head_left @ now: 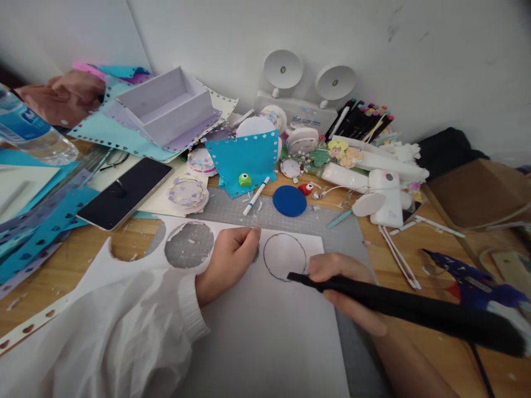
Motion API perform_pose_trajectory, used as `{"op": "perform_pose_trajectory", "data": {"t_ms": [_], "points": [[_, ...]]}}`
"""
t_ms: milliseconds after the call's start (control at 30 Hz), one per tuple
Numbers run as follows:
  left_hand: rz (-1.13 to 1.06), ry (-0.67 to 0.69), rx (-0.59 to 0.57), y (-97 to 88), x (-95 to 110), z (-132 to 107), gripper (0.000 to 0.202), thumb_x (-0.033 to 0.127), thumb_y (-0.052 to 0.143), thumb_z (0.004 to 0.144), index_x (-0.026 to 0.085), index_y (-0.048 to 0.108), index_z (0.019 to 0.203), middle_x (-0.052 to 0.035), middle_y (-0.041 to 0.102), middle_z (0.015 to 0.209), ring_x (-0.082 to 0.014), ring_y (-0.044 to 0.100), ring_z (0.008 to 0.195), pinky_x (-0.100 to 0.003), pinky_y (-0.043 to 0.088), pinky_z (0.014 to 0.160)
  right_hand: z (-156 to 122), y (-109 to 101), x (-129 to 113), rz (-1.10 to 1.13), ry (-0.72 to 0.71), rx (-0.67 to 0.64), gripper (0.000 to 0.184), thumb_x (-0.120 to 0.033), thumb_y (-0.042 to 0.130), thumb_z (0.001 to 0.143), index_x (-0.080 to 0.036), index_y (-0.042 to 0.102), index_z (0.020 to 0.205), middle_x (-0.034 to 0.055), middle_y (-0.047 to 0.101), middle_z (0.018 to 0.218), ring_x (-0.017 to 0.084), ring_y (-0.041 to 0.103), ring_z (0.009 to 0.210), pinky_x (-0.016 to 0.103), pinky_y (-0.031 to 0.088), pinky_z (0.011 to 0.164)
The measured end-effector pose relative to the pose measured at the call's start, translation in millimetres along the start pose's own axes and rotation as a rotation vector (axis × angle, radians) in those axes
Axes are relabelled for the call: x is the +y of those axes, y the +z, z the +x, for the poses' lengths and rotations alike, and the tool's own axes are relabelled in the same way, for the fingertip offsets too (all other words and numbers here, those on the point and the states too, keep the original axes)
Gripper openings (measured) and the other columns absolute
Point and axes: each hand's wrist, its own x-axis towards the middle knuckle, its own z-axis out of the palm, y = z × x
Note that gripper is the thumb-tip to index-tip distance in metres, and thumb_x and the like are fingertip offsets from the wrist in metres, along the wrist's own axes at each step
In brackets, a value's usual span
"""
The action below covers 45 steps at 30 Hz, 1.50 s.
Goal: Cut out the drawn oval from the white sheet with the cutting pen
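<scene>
A white sheet (282, 331), possibly foam board, lies before me on a grey cutting mat (357, 342). Its upper left has a round hole (189, 245), and a dark circle outline (284, 257) is drawn farther right. My left hand (230, 257) rests closed on the sheet between the two, thumb on top; what its curled fingers hold, if anything, is hidden. A dark curved edge shows just beside it. My right hand (348, 287) grips a long black tool (398, 304), its narrow end at the circle's lower right edge. I cannot tell the tool's exact kind.
Behind the sheet are a blue disc (289, 200), a white marker (256, 196) and a phone (125, 193). A blue glue gun (477, 279) lies at the right. A white divided box (170, 108), a water bottle (33, 130) and several black markers (360, 121) stand farther back.
</scene>
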Motion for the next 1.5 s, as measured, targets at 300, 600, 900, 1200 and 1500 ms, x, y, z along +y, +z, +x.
{"op": "perform_pose_trajectory", "data": {"t_ms": [300,600,900,1200,1500], "points": [[0.035,0.000,-0.007,-0.7,1,-1,0.043,0.041,0.040,0.087,0.021,0.025,0.051,0.0048,0.025,0.052,-0.0095,0.025,0.050,-0.026,0.019,0.049,15,5,-6,-0.148,-0.077,-0.186,0.020,-0.014,0.044,0.072,-0.023,0.052,0.089,-0.0010,0.056,0.064,0.013,0.052,0.056,0.026,0.041,0.057],[0.049,-0.006,-0.008,0.0,0,1,0.043,0.042,0.040,0.086,0.021,0.024,0.052,0.0045,0.025,0.052,-0.0094,0.025,0.050,-0.027,0.019,0.049,15,7,-4,-0.153,-0.036,-0.212,0.023,-0.014,0.043,0.068,-0.022,0.052,0.088,-0.0023,0.055,0.063,0.012,0.051,0.054,0.025,0.038,0.056],[0.042,-0.006,-0.015,0.6,-2,0,0.043,0.042,0.040,0.087,0.021,0.026,0.052,0.0047,0.025,0.052,-0.0094,0.025,0.050,-0.027,0.020,0.048,15,6,-4,-0.132,-0.023,-0.243,0.023,-0.015,0.044,0.069,-0.022,0.052,0.089,-0.0018,0.054,0.063,0.013,0.050,0.056,0.025,0.038,0.055],[0.047,-0.001,-0.010,0.7,0,0,0.043,0.042,0.040,0.086,0.021,0.025,0.051,0.0049,0.025,0.051,-0.0092,0.025,0.050,-0.026,0.019,0.048,17,8,-6,-0.158,0.005,-0.209,0.021,-0.014,0.043,0.071,-0.022,0.054,0.088,-0.0013,0.057,0.063,0.013,0.053,0.055,0.025,0.040,0.055],[0.046,-0.002,-0.009,-0.1,0,0,0.042,0.041,0.040,0.086,0.021,0.025,0.051,0.0046,0.025,0.051,-0.0093,0.025,0.050,-0.027,0.019,0.049,14,7,-4,-0.132,0.009,-0.213,0.022,-0.015,0.045,0.072,-0.022,0.054,0.090,-0.0005,0.058,0.066,0.013,0.054,0.057,0.026,0.041,0.058]]}}
